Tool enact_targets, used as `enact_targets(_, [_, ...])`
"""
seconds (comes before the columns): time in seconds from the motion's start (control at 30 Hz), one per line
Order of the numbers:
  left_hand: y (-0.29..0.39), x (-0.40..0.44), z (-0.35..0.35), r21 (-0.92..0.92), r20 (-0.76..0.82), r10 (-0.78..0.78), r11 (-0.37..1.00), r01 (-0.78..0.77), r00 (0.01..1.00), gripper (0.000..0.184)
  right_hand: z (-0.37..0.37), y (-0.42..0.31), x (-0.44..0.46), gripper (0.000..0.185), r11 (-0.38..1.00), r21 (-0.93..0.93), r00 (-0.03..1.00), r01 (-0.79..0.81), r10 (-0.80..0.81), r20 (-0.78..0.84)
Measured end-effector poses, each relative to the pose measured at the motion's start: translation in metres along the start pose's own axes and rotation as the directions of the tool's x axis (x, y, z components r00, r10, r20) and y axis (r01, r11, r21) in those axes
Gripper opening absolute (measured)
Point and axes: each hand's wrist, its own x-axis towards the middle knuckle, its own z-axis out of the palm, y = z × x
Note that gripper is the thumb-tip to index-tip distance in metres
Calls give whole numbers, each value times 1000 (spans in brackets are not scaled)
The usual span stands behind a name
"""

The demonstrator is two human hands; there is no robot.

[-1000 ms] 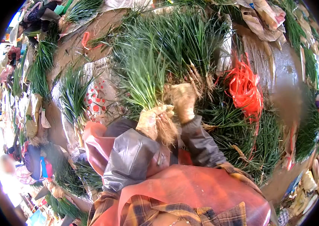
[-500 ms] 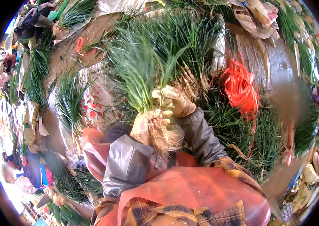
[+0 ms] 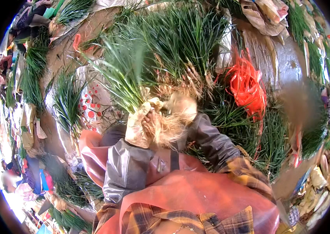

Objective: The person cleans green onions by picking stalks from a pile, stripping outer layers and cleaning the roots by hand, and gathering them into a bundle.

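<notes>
My gloved left hand [image 3: 138, 126] is wrapped round a bunch of long green-leaved plants [image 3: 120, 76]. Their leaves point up and to the left, and the pale stringy roots [image 3: 165, 128] hang out on the right side of the fist. Close beside the roots, my gloved right hand [image 3: 183, 108] is smeared by motion, so its fingers cannot be made out. Just beyond it lies a large heap of the same plants [image 3: 180, 39], roots toward me.
A tangle of red plastic strips [image 3: 246, 87] lies right of the heap, above more greens [image 3: 274, 136]. A smaller bunch [image 3: 66, 101] rests at left by a red-dotted sack [image 3: 91, 103]. People are at the far left, one at the top [image 3: 32, 21].
My left hand has shifted slightly left with the bunch, whose leaves now lean further left. My right hand has moved from the stems at the left fist toward the heap's roots.
</notes>
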Motion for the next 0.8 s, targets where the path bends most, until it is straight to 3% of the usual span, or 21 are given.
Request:
enact_targets(0.03, [-2,8,-6,19,25,4,1000,-4,1000,29,-10,1,-2,44,981,193,964,35,18,-264])
enact_targets(0.07, [-2,2,16,-24,-109,-23,999,21,994,30,-9,7,19,32,993,-41,900,-111,83,-427])
enact_targets(0.1, [-2,2,16,-9,-146,-41,999,40,988,29,-9,12,41,25,924,-212,805,-317,144,-575])
enact_targets(0.13, [-3,2,14,-66,-128,-80,995,72,989,29,-3,32,60,24,955,-102,818,-278,180,-546])
enact_targets(0.17, [-5,6,7,-116,-101,-110,988,98,989,29,-4,43,68,22,972,13,830,-233,206,-519])
enact_targets(0.2, [-7,12,-8,-81,-91,-125,990,118,988,27,1,55,69,25,978,206,777,-25,148,-612])
enact_targets(0.23, [-3,6,8,-101,-218,-129,989,109,967,26,16,70,76,22,908,312,658,281,55,-751])
enact_targets(0.3, [1,18,-28,-228,106,-353,902,368,930,25,3,47,45,25,946,316,753,68,159,-639])
enact_targets(0.33, [-10,14,2,-62,-114,-123,991,117,986,26,14,42,40,35,998,64,569,5,50,-821])
enact_targets(0.37, [-13,18,-10,6,-82,-148,989,149,986,26,1,35,32,47,977,-100,806,-191,98,-584])
enact_targets(0.43, [-11,11,2,65,-42,-149,986,151,988,26,6,45,48,54,960,58,872,-274,274,-406])
enact_targets(0.5, [-7,6,12,36,-139,-73,996,79,988,25,11,36,37,42,952,252,795,-175,287,-534])
enact_targets(0.53, [-6,5,20,-3,-174,-71,997,71,982,22,6,27,20,36,937,348,865,-30,199,-461])
enact_targets(0.57, [-17,28,-35,155,-155,-107,979,131,982,19,1,17,1,30,889,447,911,101,97,-400])
enact_targets(0.63, [-20,27,-17,181,-240,-144,965,190,960,14,11,-7,-35,18,625,576,835,527,-255,-488])
enact_targets(0.67, [-19,24,-2,85,-170,-200,972,217,965,11,22,-9,-37,17,723,222,645,655,-381,-663])
enact_targets(0.7, [-17,18,15,81,-161,-208,971,223,965,12,33,-8,-35,16,732,-167,412,660,-539,-734])
enact_targets(0.73, [-17,16,10,128,-180,-174,972,198,968,14,35,-9,-37,16,715,204,585,669,-338,-737])
enact_targets(0.77, [-14,14,5,175,-198,-136,970,171,971,16,23,-9,-43,20,806,229,645,546,-230,-729])
enact_targets(0.8, [-11,14,1,227,-134,-256,933,281,957,18,21,-4,-28,24,761,346,670,549,-153,-726])
